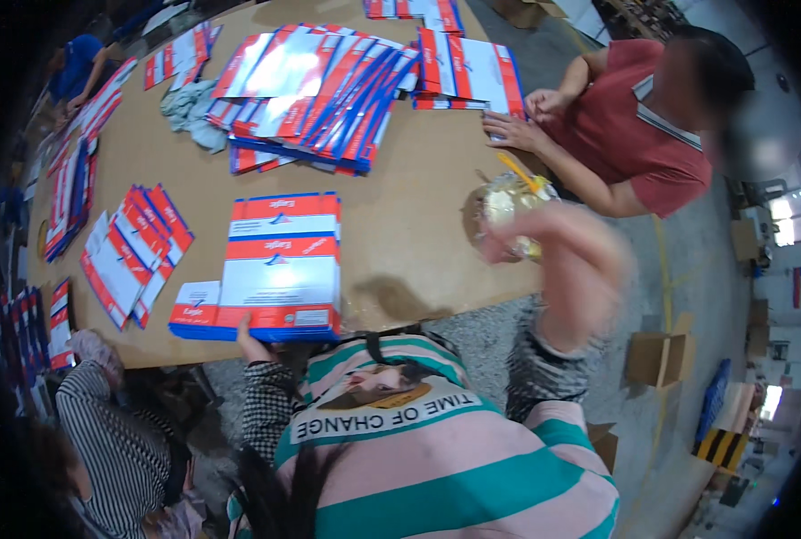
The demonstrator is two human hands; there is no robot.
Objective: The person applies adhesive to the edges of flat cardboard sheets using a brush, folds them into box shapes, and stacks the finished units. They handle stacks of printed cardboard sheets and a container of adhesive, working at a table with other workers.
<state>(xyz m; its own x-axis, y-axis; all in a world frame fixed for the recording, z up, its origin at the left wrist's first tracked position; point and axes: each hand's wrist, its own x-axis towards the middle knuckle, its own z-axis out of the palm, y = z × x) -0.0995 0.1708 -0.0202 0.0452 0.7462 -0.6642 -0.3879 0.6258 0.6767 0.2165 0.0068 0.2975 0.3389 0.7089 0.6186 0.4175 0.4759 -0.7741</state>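
Observation:
In front of me on the table lies a stack of flat red, white and blue cartons (283, 269). A smaller printed flap (194, 304) sticks out at its left. My left hand (254, 344) is at the stack's near edge, thumb on top, closed on the edge of a carton; its other fingers are mostly hidden. Off to the right, my right hand (544, 235) is smeared by motion. It reaches over a plastic-wrapped tub (501, 208) with yellowish contents, from which an orange stick-like handle (517, 171) rises. Whether those fingers hold anything does not show.
Piles of similar cartons (315, 90) cover the far table (418, 193), beside a grey-green cloth (194, 112). More cartons (135, 256) lie left. A co-worker in red (634, 135) handles cartons (468, 67) at the far right; another in stripes (117, 440) sits near left.

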